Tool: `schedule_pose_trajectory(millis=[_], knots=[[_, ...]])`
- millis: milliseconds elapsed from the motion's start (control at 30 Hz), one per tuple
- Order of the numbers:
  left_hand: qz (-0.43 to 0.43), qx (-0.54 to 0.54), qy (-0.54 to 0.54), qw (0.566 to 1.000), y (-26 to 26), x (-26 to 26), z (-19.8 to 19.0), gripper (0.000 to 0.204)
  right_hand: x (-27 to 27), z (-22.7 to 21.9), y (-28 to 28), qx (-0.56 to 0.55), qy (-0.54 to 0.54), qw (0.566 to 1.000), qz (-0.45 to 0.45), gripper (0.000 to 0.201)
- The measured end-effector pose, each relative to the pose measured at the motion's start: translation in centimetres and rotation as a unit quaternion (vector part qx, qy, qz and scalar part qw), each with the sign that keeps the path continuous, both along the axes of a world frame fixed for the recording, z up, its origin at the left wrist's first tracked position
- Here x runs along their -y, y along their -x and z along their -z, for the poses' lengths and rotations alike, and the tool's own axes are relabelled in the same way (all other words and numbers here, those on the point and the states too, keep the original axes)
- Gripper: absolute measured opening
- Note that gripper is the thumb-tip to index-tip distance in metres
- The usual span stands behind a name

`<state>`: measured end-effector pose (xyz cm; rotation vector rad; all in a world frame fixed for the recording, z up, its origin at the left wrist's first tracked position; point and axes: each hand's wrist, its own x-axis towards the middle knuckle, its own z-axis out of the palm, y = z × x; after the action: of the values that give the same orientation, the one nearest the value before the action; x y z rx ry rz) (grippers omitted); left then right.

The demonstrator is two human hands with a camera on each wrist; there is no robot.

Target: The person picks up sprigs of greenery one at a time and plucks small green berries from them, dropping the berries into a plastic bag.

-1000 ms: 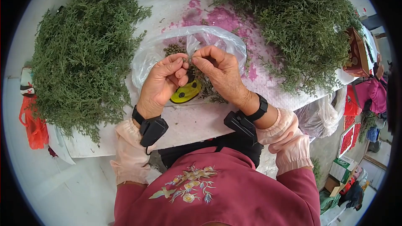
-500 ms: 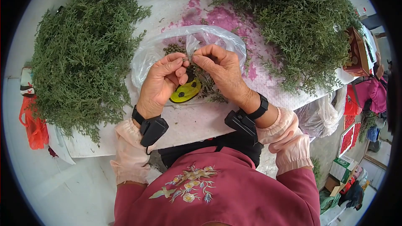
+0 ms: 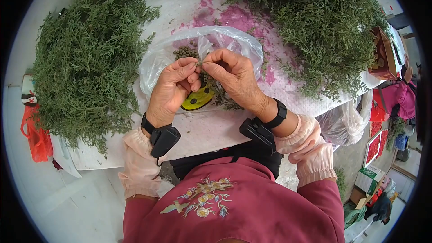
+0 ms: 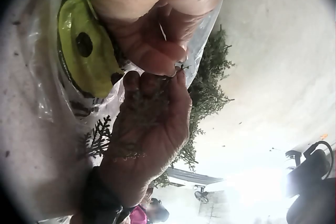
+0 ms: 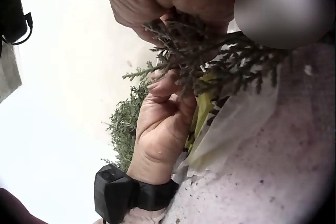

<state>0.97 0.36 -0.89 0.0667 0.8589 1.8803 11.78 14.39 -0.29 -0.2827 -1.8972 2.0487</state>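
Both hands meet fingertip to fingertip over a clear plastic bag [image 3: 150,69]. The right hand [image 3: 238,78] grips a green sprig [image 5: 210,61], whose leafy end hangs below the palm in the right wrist view. At the sprig's tip, the left hand [image 3: 171,87] pinches with thumb and forefinger; whatever lies between these fingertips is too small to make out. Small round green-brown cones [image 3: 185,52] lie in a heap in the bag, just beyond the fingers. Under the hands shows a yellow patch with black dots [image 3: 198,99], partly covered by them.
A big pile of green branches [image 3: 90,63] covers the table's left side, and another [image 3: 328,27] its back right. Pink stains mark the white table cover [image 3: 202,128]. A red bag [image 3: 36,135] hangs at the left; a brown-red box [image 3: 381,56] stands at the right.
The right hand has shifted slightly left, and its fingertips now sit closer to the left hand's. The left hand has hardly moved.
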Motion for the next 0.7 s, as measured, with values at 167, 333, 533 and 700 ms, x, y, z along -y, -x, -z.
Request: schedule_pose_trajectory(millis=[167,333,533,700], knots=[[0.003,-0.003,0.006,1.000,-0.02,0.00,-0.03,0.012,0.01,0.39,0.13,-0.001,-0.027,1.000,0.006,0.008],[0.001,-0.008,0.009,1.000,-0.10,0.00,-0.03,0.012,0.14,0.63,0.22,0.006,-0.032,0.999,0.012,0.008],[0.001,-0.010,0.010,1.000,-0.14,-0.02,0.08,0.012,0.33,0.42,0.15,-0.008,-0.054,0.998,0.025,0.007],[0.004,-0.016,0.008,1.000,-0.17,-0.11,0.13,0.012,0.40,0.53,0.20,-0.016,-0.079,0.996,0.039,0.007]])
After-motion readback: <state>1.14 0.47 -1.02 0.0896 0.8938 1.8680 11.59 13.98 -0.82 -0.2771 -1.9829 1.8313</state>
